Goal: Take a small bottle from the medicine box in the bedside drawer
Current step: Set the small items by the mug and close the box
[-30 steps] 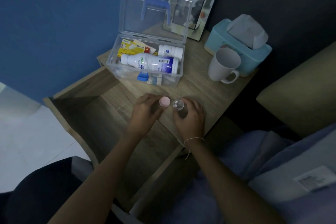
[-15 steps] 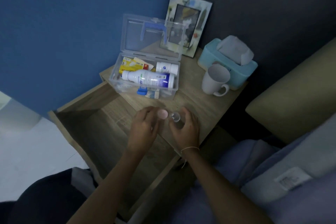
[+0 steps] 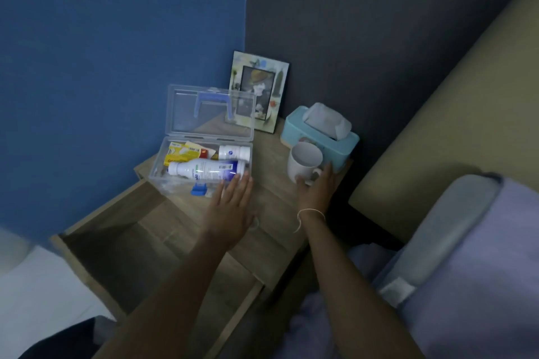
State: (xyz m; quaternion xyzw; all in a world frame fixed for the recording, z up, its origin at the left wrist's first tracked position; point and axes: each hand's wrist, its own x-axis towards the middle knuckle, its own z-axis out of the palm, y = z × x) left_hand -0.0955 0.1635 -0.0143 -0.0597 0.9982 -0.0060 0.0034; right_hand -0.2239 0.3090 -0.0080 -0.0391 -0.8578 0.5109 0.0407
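Head view: medicine box (image 3: 201, 167) sits open on the nightstand (image 3: 271, 198), its clear lid standing upright, with the drawer (image 3: 137, 245) pulled out and looking bare below it. Inside the box lie a long white bottle (image 3: 205, 171), a shorter white bottle (image 3: 234, 152) behind it, and yellow packets (image 3: 182, 153). The left hand (image 3: 230, 207) hovers flat with fingers spread, its tips at the box's front right corner, holding nothing. The right hand (image 3: 316, 191) is at the mug (image 3: 304, 165) beside the tissue box (image 3: 319, 132), fingers by the handle; whether they have closed round it cannot be told. A faint clear rim shows on the wood just right of the left hand, possibly the small bottle (image 3: 254, 223), but it is too dim to be sure. Judged so, the box is out and opened, and the taking seems done or nearly so; the box and drawer are left to close.
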